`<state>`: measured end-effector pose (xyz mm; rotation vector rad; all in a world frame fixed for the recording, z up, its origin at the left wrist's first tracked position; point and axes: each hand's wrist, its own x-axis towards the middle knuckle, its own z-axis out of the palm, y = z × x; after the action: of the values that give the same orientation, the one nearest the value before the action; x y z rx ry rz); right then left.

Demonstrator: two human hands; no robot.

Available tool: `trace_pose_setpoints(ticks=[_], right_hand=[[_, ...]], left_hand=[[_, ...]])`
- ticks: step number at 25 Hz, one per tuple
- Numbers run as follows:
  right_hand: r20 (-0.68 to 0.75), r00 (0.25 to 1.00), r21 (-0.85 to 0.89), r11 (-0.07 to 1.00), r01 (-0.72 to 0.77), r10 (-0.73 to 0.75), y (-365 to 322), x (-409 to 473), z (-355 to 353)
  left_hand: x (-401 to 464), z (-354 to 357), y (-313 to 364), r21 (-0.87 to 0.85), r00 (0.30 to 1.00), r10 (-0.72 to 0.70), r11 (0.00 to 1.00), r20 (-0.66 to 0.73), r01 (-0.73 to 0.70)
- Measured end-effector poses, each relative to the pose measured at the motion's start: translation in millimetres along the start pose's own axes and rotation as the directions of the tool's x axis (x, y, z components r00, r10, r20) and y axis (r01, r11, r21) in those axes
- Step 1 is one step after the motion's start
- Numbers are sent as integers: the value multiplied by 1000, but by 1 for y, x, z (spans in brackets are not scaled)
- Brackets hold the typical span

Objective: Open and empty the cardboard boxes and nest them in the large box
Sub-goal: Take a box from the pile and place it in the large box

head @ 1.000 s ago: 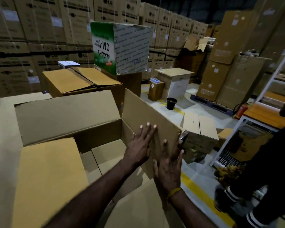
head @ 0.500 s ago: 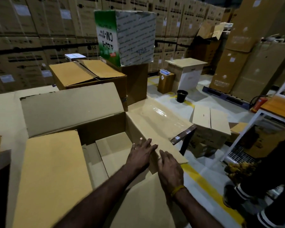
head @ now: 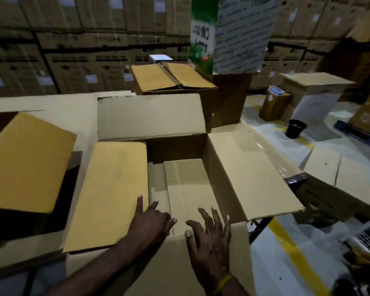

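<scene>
Both hands, left hand (head: 152,218) and right hand (head: 209,238), hover spread and empty over the opened large box (head: 254,174); beyond the fingertips its floor looks bare, nesting hardly begun.

Two hands (head: 152,221) (head: 209,238), one large open box (head: 250,167), one green-and-white carton (head: 229,33), one black bucket (head: 295,128).

A pale floor (head: 291,259) with a yellow line (head: 286,244) fills the lower right of the frame. On it, at right centre, sits a closed cardboard box (head: 338,178); above that stand a black bucket (head: 295,128), a small brown box (head: 275,105) and a white-sided box (head: 316,97). At top, stacked cartons (head: 83,50) rise like a wall. What carries the large open box (head: 250,167) cannot be told.
</scene>
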<state>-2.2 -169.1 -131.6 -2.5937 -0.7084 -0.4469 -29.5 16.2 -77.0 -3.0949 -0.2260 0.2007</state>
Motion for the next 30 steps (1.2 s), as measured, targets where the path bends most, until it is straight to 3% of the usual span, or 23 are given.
trace_pose_setpoints(ticks=[8, 12, 14, 17, 19, 24, 30], right_hand=[[151, 982, -25, 993, 118, -113, -38, -8, 9], [223, 947, -1, 972, 237, -231, -95, -16, 28], [264, 915, 19, 950, 311, -305, -135, -20, 37], [274, 883, 41, 922, 385, -381, -186, -21, 43], [291, 863, 50, 908, 416, -412, -213, -20, 48], [256, 883, 109, 920, 378, -393, -234, -26, 52], [231, 886, 34, 914, 405, -402, -229, -26, 56]], left_hand=[[-28, -39, -11, 179, 983, -67, 979, -171, 98], [-60, -50, -47, 168, 921, 60, 986, -386, 7], [-75, -48, -73, 176, 841, 112, 984, -530, -21], [-91, -52, -102, 173, 652, 124, 985, -748, 11], [-101, -50, -120, 141, 598, 72, 988, -798, 69], [-130, -20, -171, 77, 572, -96, 960, -814, 271], [-153, -7, -189, -206, 523, -462, 857, -716, 473]])
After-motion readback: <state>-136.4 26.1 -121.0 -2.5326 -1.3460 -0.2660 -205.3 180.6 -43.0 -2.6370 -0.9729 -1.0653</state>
